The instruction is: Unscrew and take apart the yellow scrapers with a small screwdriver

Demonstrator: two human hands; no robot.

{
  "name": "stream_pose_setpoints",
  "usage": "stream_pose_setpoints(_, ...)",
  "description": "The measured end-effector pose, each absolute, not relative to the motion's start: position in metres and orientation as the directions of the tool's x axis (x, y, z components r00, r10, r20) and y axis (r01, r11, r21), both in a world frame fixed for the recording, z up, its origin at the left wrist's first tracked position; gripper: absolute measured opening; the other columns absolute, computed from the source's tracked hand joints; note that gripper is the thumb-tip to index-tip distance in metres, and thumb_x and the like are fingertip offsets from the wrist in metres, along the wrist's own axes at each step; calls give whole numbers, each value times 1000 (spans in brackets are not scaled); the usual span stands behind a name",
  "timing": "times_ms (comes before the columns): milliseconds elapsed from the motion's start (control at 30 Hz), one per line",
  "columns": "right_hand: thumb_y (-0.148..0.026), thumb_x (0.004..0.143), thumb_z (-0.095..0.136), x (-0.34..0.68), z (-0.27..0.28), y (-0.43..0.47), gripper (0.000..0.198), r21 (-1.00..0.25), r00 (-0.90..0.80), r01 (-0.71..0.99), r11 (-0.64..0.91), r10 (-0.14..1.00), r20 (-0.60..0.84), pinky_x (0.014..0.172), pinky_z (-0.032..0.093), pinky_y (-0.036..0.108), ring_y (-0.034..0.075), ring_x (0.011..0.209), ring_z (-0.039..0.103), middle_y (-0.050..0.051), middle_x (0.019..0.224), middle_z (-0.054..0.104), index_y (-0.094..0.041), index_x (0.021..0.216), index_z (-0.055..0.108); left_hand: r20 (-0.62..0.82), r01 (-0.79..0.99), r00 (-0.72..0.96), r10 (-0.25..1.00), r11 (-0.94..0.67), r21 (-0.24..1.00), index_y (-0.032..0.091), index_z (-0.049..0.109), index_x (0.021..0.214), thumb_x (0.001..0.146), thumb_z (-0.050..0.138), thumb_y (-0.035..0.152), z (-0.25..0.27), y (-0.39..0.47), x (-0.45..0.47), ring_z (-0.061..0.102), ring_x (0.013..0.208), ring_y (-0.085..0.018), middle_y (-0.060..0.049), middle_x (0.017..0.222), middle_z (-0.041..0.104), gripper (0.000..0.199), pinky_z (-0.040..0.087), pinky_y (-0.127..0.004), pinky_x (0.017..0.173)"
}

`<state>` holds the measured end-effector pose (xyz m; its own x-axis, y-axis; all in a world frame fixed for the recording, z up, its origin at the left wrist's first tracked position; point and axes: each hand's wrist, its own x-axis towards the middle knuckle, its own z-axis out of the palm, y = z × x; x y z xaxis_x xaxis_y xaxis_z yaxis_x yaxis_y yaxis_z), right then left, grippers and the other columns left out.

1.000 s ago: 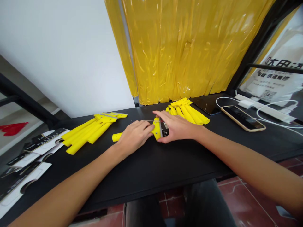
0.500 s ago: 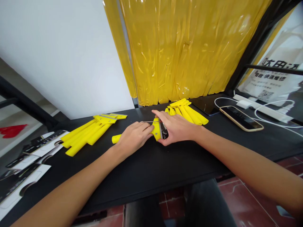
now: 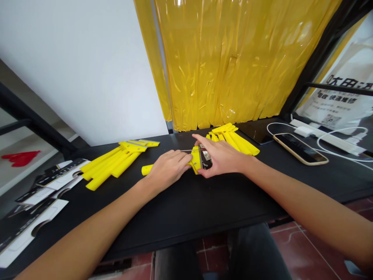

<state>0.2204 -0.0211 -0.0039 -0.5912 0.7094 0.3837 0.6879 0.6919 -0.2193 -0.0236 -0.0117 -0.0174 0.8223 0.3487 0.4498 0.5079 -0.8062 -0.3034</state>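
Observation:
A yellow scraper lies low over the black tabletop, its handle pointing left and its head to the right. My left hand is closed round the handle, whose end sticks out behind it. A thin metallic strip runs from my left fingers to the head. My right hand curves round the head, thumb at the near edge and forefinger at the far edge. Between thumb and fingers is a small black printed piece, against the scraper's head and partly hidden by the palm.
Yellow scrapers lie in one pile at left and another behind my right hand. Black-and-white card sleeves are stacked far left. A phone, white cables, a power strip and a dark tablet occupy the right. Yellow plastic sheeting hangs behind.
The whole view has shifted slightly, so things appear a little further right. Both hands keep their hold on the scraper, and more of the black piece's pale, metallic part shows by my right palm.

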Motion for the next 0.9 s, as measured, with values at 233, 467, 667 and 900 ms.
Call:
stream_pose_setpoints(233,-58,75,70,222,-5,-19,105,-293,-596,667,685,727,341,94,49,48,36,118,62,13,142,58,-24,160,18,453,512,817,356,-810,-286,17,59,110,102,50,28,-18,-11,-25,66,90,-22,-8,100,72,16,48,-36,77)
stream_pose_setpoints(467,-62,74,73,224,-12,-14,106,-423,-590,616,664,745,311,99,49,52,35,122,59,13,149,50,-28,159,21,424,515,827,369,-800,-309,19,60,110,102,48,23,-16,-13,-23,67,90,-20,-7,102,71,16,48,-35,77)
stream_pose_setpoints(667,-58,72,76,224,-14,-13,105,-496,-596,573,652,747,294,102,49,50,33,122,58,12,149,46,-31,158,21,417,505,837,353,-792,-343,18,57,117,102,48,23,-15,-13,-22,68,97,-22,-8,104,72,18,48,-36,78)
stream_pose_setpoints(900,-51,72,79,225,-13,-13,103,-572,-587,521,634,752,299,104,48,47,30,122,57,12,141,51,-28,156,23,460,517,815,352,-800,-304,17,55,119,99,54,26,-18,-12,-24,67,91,-23,-9,104,72,21,49,-36,76)
